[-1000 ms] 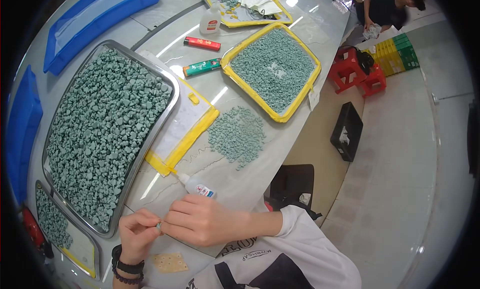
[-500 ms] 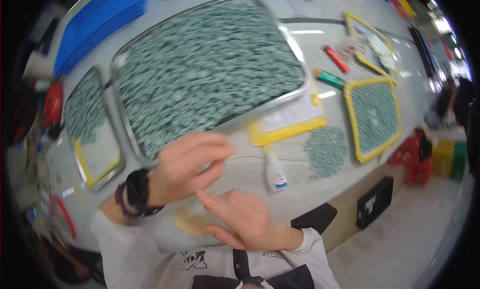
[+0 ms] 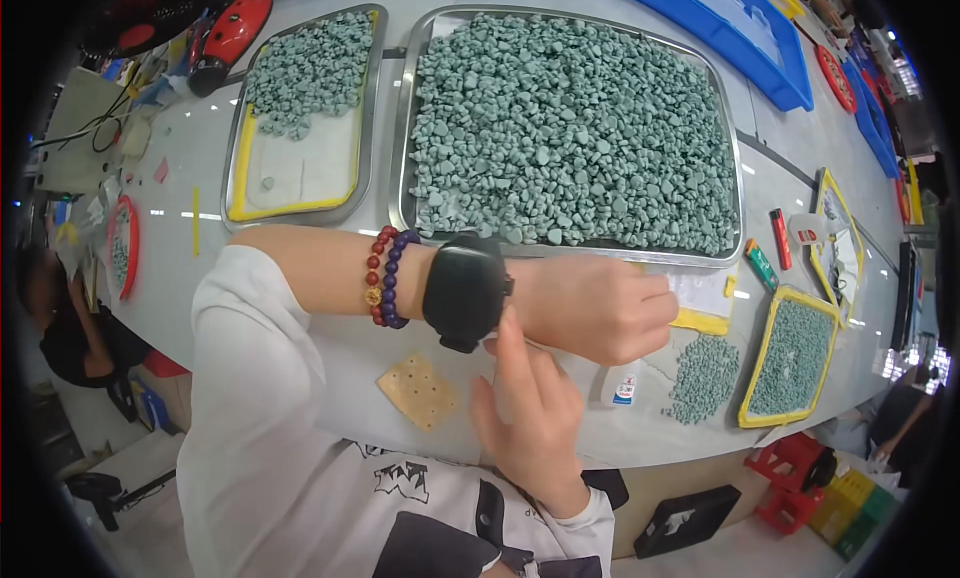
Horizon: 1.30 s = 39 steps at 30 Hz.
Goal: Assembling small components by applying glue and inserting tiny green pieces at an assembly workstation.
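My left forearm lies across the front of the large tray, and my left hand (image 3: 600, 308) is curled into a fist with nothing showing in it. A black smartwatch (image 3: 465, 290) is on its wrist, beside a purple beaded bracelet (image 3: 392, 283) and a red beaded bracelet (image 3: 374, 278). My right hand (image 3: 535, 408) is below the watch, holding nothing. Its index finger is stretched to the watch's edge and appears to touch it, with the thumb apart. Behind my arm, the large metal tray (image 3: 743, 193) is full of small green stones (image 3: 570, 128).
A smaller metal tray (image 3: 232, 158) of stones stands left. On the right are a yellow-rimmed tray (image 3: 745, 403), a loose stone pile (image 3: 703, 378), a white bottle (image 3: 619, 386), a red tube (image 3: 780, 238) and a green tube (image 3: 760, 265). A tan perforated square (image 3: 418, 390) lies near me.
My view has turned, so the trays appear shifted right. My left forearm now lies crosswise with its hand in a fist, and my right index finger has come to the watch.
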Motion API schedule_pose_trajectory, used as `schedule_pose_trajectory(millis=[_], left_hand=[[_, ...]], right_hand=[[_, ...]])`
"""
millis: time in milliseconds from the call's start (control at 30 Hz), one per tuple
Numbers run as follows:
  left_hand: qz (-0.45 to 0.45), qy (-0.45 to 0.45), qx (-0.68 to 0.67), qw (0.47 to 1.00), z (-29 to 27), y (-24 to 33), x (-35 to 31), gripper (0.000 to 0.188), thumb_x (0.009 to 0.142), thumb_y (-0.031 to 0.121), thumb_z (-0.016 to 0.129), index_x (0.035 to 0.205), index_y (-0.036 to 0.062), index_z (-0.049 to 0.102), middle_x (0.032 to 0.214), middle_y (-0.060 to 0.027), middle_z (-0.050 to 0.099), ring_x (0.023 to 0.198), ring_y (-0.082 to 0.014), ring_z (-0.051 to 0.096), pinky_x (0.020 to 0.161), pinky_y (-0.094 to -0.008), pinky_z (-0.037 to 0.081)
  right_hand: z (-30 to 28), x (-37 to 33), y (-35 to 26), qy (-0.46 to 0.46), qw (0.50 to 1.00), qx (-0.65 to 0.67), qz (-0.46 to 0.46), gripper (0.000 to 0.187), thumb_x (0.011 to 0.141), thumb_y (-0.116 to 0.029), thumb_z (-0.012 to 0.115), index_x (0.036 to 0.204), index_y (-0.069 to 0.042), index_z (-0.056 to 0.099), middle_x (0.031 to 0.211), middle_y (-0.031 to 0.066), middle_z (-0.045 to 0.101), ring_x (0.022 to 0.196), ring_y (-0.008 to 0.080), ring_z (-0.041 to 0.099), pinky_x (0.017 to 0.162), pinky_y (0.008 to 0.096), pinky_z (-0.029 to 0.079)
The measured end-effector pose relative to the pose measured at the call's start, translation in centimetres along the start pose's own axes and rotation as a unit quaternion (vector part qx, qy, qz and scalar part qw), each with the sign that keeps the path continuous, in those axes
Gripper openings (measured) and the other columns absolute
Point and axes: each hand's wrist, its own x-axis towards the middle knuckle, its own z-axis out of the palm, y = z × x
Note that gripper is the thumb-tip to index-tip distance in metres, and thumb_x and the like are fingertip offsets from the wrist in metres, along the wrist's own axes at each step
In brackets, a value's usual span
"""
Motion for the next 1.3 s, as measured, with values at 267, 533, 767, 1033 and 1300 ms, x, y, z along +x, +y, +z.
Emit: schedule_pose_trajectory(millis=[267, 533, 767, 1033, 1300], left_hand=[[0.020, 0.011, 0.051, 0.998, -0.8, -0.7, 0.9, 0.012, 0.058, 0.011, 0.060, 0.059, 0.0053, 0.049, 0.064, -0.0022, 0.046, 0.062, -0.0136, 0.051, 0.048, -0.0228, 0.046], [0.013, -0.006, 0.033, 0.999, -1.0, -0.7, 0.8, 0.013, 0.058, 0.012, 0.060, 0.059, 0.0052, 0.049, 0.065, -0.0019, 0.046, 0.061, -0.0135, 0.051, 0.048, -0.0227, 0.046], [0.012, -0.002, 0.028, 1.000, -0.8, -0.5, 0.8, 0.013, 0.058, 0.012, 0.060, 0.058, 0.0052, 0.049, 0.065, -0.0018, 0.046, 0.061, -0.0135, 0.051, 0.047, -0.0229, 0.045], [0.004, -0.023, -0.039, 0.999, -1.2, 0.3, 0.0, 0.019, 0.057, 0.008, 0.058, 0.073, -0.0018, 0.054, 0.079, -0.0094, 0.052, 0.068, -0.0175, 0.053, 0.050, -0.0237, 0.045], [-0.528, 0.045, -0.584, 0.615, -5.3, 3.5, -4.2, 0.009, 0.080, -0.003, 0.057, 0.089, -0.0025, 0.059, 0.098, -0.0148, 0.060, 0.085, -0.0193, 0.060, 0.071, -0.0279, 0.051]], right_hand=[[-0.3, -0.1, -0.2, 0.003, 0.997, 0.063, 0.046, 0.064, 0.069, 0.004, 0.062, 0.130, 0.005, 0.042, 0.092, 0.0166, 0.060, 0.070, 0.0268, 0.058, 0.059, 0.0334, 0.047], [-0.1, -0.1, -0.2, -0.008, 0.995, 0.078, 0.063, 0.064, 0.070, 0.004, 0.061, 0.131, 0.004, 0.041, 0.095, 0.0176, 0.059, 0.073, 0.0283, 0.058, 0.062, 0.0350, 0.047], [0.0, -0.3, -0.3, -0.004, 0.995, 0.081, 0.065, 0.062, 0.070, 0.004, 0.061, 0.129, 0.003, 0.043, 0.093, 0.0167, 0.059, 0.073, 0.0282, 0.058, 0.064, 0.0359, 0.048], [0.1, 0.5, -0.6, -0.002, 1.000, 0.002, 0.010, 0.064, 0.062, 0.009, 0.063, 0.124, 0.003, 0.048, 0.092, 0.0145, 0.062, 0.074, 0.0264, 0.060, 0.064, 0.0318, 0.048], [-4.6, -2.7, 0.3, 0.103, 0.989, 0.074, 0.079, 0.029, 0.064, 0.000, 0.070, 0.091, -0.006, 0.065, 0.078, 0.0057, 0.058, 0.060, 0.0180, 0.053, 0.050, 0.0274, 0.041]])
